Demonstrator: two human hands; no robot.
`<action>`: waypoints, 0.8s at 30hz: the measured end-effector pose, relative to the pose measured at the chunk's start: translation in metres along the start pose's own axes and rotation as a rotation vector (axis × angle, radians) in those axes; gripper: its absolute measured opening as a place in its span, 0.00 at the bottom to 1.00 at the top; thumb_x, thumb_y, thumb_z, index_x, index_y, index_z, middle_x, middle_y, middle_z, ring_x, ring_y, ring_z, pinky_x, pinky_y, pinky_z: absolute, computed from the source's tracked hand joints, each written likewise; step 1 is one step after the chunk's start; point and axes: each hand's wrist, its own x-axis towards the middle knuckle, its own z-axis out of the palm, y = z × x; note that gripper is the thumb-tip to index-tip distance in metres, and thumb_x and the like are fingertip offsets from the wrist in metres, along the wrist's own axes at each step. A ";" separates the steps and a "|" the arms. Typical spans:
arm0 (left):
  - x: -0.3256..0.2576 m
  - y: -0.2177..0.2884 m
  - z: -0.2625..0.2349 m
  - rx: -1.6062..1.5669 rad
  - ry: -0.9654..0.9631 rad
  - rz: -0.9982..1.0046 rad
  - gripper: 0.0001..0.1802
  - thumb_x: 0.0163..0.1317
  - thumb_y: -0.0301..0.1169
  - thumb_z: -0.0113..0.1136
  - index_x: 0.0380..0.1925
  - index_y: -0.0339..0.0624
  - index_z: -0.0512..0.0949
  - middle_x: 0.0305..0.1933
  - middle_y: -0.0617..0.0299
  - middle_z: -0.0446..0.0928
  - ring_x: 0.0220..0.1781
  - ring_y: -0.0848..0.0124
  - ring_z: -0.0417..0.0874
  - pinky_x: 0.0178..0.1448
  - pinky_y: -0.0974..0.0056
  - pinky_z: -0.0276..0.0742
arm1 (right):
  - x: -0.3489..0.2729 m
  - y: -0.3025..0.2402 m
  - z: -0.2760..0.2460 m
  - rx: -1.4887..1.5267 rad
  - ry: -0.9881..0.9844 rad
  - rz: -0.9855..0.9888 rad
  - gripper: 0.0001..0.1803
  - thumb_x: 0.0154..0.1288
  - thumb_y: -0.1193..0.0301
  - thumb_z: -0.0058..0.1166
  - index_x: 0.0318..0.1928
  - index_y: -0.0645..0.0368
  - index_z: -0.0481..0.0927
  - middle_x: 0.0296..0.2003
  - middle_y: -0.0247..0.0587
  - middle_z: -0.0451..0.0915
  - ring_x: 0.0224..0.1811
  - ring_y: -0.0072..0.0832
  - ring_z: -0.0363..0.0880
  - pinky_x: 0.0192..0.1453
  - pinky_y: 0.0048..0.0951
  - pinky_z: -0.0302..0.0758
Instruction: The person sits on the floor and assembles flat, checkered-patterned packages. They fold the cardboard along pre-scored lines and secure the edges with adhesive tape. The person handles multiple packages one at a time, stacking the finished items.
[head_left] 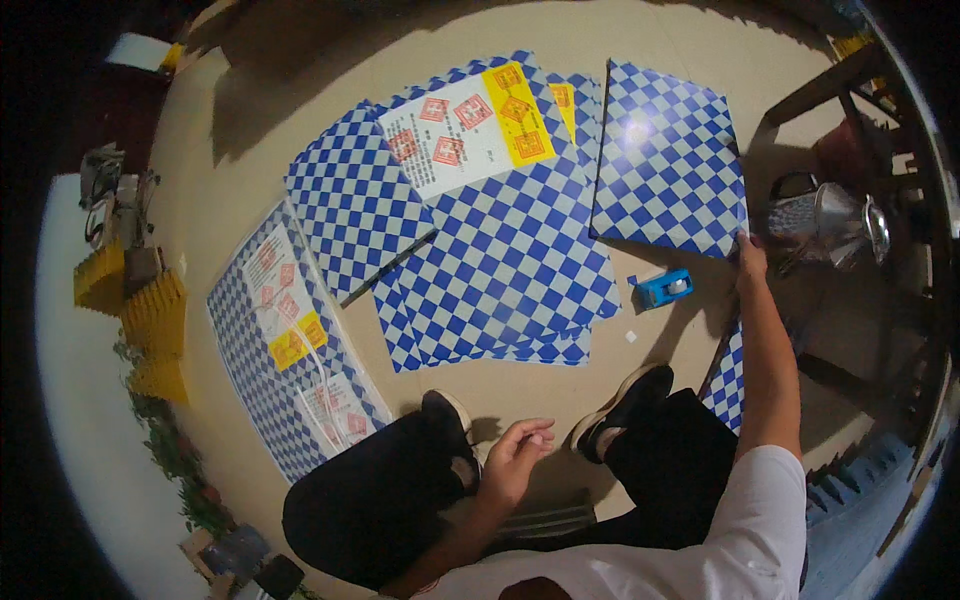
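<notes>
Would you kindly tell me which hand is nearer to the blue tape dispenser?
Right. The right hand is just right of the tape dispenser, at a checkered panel's corner; the left hand is farther, to its left and nearer the body.

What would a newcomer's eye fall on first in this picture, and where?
Probably the blue-and-white checkered sheets spread over the middle of the floor, with a white-and-yellow printed area near their top. Then the small bright blue object, perhaps a tape dispenser, to their right. Farther right, the right hand is at the lower right corner of a checkered panel.
</notes>
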 end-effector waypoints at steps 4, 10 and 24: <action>-0.003 -0.007 -0.005 -0.033 -0.028 0.039 0.17 0.77 0.33 0.48 0.58 0.36 0.75 0.51 0.55 0.80 0.51 0.70 0.81 0.59 0.66 0.74 | -0.003 -0.056 0.013 0.048 -0.029 -0.471 0.13 0.67 0.67 0.62 0.43 0.64 0.79 0.36 0.36 0.81 0.37 0.25 0.76 0.44 0.29 0.74; -0.015 -0.006 -0.011 -0.015 0.006 0.137 0.17 0.76 0.33 0.49 0.58 0.38 0.75 0.52 0.56 0.80 0.49 0.71 0.81 0.57 0.66 0.74 | -0.205 -0.217 0.074 -0.169 -0.133 -0.864 0.14 0.66 0.63 0.61 0.40 0.62 0.77 0.30 0.41 0.81 0.32 0.28 0.78 0.40 0.33 0.75; 0.054 -0.094 -0.075 -0.534 0.277 -0.344 0.34 0.74 0.57 0.39 0.71 0.48 0.63 0.68 0.54 0.69 0.64 0.57 0.73 0.66 0.52 0.69 | -0.489 -0.227 0.027 -0.084 -0.536 -0.791 0.11 0.70 0.68 0.57 0.36 0.64 0.76 0.26 0.38 0.78 0.28 0.22 0.72 0.33 0.26 0.69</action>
